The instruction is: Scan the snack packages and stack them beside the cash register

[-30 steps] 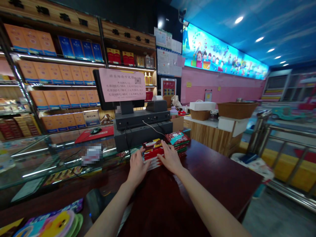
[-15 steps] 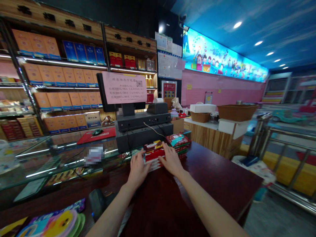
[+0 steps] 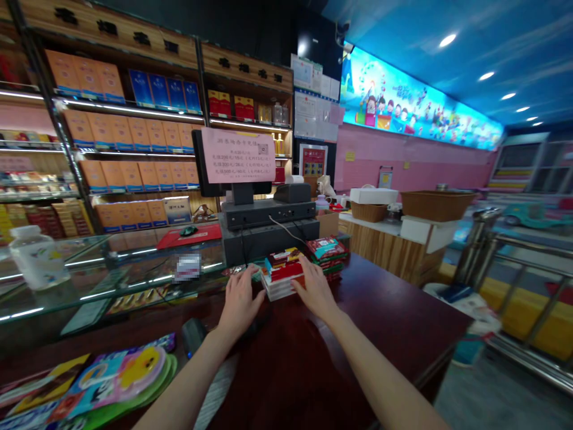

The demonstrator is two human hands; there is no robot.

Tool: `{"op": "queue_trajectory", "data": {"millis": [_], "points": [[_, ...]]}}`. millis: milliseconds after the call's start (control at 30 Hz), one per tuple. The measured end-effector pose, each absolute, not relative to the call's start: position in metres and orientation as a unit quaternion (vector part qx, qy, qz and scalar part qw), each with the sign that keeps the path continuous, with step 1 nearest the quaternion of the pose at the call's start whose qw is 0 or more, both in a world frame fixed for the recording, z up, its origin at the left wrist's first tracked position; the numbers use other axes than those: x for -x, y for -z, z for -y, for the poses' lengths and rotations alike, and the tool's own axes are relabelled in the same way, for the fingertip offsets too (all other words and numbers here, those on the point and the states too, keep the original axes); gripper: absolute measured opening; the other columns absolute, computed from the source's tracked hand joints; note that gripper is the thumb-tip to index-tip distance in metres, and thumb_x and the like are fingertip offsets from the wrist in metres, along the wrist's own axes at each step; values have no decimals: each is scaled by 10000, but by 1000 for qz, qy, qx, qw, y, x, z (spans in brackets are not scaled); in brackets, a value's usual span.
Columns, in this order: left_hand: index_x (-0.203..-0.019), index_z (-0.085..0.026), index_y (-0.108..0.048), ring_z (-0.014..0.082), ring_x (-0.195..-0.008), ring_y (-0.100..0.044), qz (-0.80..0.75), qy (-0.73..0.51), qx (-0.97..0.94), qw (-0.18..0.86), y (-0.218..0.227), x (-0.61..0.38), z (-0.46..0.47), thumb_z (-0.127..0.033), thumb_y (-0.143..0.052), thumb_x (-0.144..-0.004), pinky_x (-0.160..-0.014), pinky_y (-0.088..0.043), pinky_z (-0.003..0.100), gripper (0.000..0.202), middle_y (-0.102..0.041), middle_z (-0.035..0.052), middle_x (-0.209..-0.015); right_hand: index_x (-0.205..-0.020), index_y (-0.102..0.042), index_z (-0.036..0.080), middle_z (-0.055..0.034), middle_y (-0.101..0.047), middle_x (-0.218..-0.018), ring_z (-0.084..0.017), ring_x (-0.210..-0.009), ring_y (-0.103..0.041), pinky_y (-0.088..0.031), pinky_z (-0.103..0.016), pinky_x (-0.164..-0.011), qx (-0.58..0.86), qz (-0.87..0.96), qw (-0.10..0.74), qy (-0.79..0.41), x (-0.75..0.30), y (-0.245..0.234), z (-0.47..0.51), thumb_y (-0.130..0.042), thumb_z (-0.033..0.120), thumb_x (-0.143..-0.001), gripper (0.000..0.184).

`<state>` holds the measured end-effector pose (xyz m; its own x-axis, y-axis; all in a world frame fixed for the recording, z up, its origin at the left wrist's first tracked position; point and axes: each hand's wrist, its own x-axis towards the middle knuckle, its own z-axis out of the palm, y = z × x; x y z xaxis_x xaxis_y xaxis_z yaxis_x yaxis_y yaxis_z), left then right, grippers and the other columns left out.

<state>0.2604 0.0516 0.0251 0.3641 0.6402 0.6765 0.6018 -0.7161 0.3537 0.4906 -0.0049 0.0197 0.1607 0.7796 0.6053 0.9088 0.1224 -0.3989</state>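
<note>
**Q:** What are the hands doing?

**A:** The right hand [image 3: 316,291] is open, its fingertips [image 3: 299,284] against the near side of a stack of flat red-and-white cartons [image 3: 282,280]. It is not clenched. The left hand [image 3: 239,307] is also open and lies just beside the stack's left side. From this angle, contact is hard to tell.

**Q:** Where is the stack?

**A:** On a dark red polished counter [image 3: 394,298], between the hands and just in front of a black till base [image 3: 268,239]. A second stack of green-and-red packets [image 3: 326,254] sits just behind it to the right.

**Q:** How will it handle?

**A:** Probably light and fairly stiff, though the card corners may crush. The glossy layers look likely to slide on one another and on the polish. Best taken low from both sides, palms flat, so the layers stay together.

**Q:** Edges and room?

**A:** The till base closes off the far side. To the left, a glass display top [image 3: 89,280] meets the counter, with a plastic bottle [image 3: 38,257] standing on it. A dark rounded object [image 3: 193,334] lies near the left wrist. The counter runs well to the right.
</note>
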Motion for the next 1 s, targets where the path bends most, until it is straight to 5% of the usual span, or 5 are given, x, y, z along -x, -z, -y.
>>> {"op": "queue_trajectory", "data": {"millis": [400,1000], "points": [[-1261,-260,-555,271,-1231,-537,-449,-385,-805,-36,-42,-153,-29,-308,-588,-886,-1136,-345,547,380,-663,65,-1273,-1567,-304,184,-122,-486,-1516,-302,-1331,-459,-379,-486,-1131,592,715,366,57,-398,-19,2,-549,301,-911,710],[-1207,-257,-625,262,-1234,-568,-624,-311,-715,-54,-30,19,-25,-394,-445,-960,-1172,-261,524,335,-704,64,-1229,-1500,-423,95,-137,-525,-1488,-273,-1367,-437,-367,-418,-1144,511,811,280,-43,-241,-52,-11,-523,302,-949,597]]}}
